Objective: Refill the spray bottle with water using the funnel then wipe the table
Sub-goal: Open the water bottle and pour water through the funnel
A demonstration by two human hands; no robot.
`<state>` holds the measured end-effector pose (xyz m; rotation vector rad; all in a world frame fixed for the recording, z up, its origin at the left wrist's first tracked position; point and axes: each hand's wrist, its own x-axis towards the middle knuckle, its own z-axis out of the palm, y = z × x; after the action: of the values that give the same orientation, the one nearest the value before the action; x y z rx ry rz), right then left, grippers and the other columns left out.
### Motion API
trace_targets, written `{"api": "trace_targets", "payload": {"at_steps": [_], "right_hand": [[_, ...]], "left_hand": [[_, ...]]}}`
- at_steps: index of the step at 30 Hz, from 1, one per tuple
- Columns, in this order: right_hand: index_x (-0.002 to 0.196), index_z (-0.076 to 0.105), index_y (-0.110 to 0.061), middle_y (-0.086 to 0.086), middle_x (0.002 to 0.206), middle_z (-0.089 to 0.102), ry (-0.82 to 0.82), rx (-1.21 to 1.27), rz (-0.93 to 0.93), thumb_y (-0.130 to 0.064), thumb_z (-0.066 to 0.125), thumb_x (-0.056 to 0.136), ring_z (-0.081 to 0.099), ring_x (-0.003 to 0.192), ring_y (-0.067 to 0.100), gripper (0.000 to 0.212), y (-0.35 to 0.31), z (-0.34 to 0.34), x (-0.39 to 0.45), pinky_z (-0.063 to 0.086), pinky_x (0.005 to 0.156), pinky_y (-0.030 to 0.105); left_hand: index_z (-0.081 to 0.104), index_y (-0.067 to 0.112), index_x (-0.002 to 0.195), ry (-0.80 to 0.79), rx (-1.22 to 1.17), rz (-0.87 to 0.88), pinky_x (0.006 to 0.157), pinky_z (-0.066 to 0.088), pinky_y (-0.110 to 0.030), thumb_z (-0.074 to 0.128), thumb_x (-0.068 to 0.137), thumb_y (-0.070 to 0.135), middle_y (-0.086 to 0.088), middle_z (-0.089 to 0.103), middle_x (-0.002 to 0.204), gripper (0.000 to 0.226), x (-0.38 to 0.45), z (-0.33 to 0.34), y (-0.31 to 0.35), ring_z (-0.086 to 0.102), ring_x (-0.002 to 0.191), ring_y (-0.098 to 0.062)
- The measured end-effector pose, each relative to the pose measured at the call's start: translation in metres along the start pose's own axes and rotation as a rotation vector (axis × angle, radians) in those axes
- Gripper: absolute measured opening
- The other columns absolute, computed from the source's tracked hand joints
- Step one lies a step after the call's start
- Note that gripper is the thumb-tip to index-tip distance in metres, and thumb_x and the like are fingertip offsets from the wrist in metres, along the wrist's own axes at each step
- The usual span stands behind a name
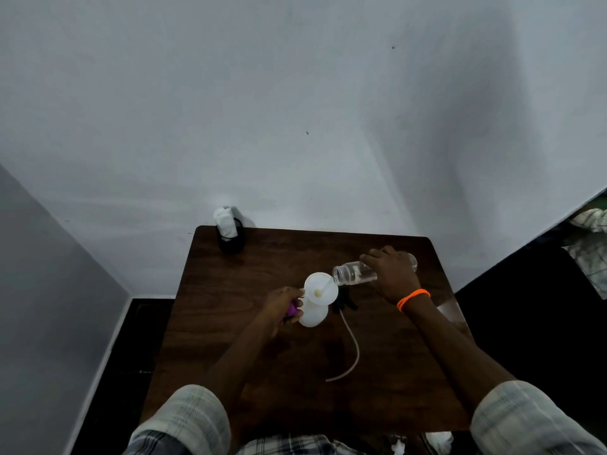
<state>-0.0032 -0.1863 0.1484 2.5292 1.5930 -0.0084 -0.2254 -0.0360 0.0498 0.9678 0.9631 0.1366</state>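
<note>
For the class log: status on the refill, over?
Right hand tipping clear bottle into funnel. Left hand steadying spray bottle. Sprayer head lies aside.

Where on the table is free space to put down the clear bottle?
Bare table lies near the person, left of the dip tube, and between black holder and funnel. Crowded around spray bottle and spray head.

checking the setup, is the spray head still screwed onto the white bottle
No, the spray head lies on the table beside the white bottle, which has a funnel in it.
</note>
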Motion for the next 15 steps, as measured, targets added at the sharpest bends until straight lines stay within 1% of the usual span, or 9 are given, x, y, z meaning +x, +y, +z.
{"api": "trace_targets", "payload": {"at_steps": [6,11,15], "right_hand": [[0.123,0.067,-0.025,-0.001,0.116,0.069,0.033,0.002,0.006,-0.027,0.078,0.068,0.059,0.104,0.031,0.055,-0.0001,0.0007,0.0004,0.047,0.081,0.045],[0.125,0.066,-0.024,0.000,0.118,0.068,0.039,0.007,0.007,-0.026,0.077,0.069,0.058,0.106,0.031,0.057,-0.0005,-0.0005,0.0006,0.047,0.083,0.045],[0.125,0.067,-0.024,0.000,0.119,0.068,0.046,0.009,0.006,-0.027,0.078,0.070,0.058,0.106,0.031,0.056,-0.0001,-0.0005,0.0006,0.045,0.083,0.045]], "left_hand": [[0.066,0.007,0.087,-0.004,-0.007,-0.002,0.039,0.040,-0.023,0.069,0.088,0.022,-0.010,0.061,0.074,0.014,0.0028,0.0001,-0.0009,0.054,0.043,-0.018],[0.069,0.006,0.088,0.006,-0.019,-0.011,0.047,0.044,-0.029,0.071,0.086,0.021,-0.011,0.062,0.072,0.015,0.0058,-0.0009,-0.0028,0.055,0.047,-0.020],[0.067,0.006,0.085,-0.002,-0.025,0.001,0.045,0.041,-0.028,0.071,0.085,0.020,-0.013,0.061,0.073,0.014,0.0065,-0.0028,-0.0054,0.054,0.043,-0.021]]}}
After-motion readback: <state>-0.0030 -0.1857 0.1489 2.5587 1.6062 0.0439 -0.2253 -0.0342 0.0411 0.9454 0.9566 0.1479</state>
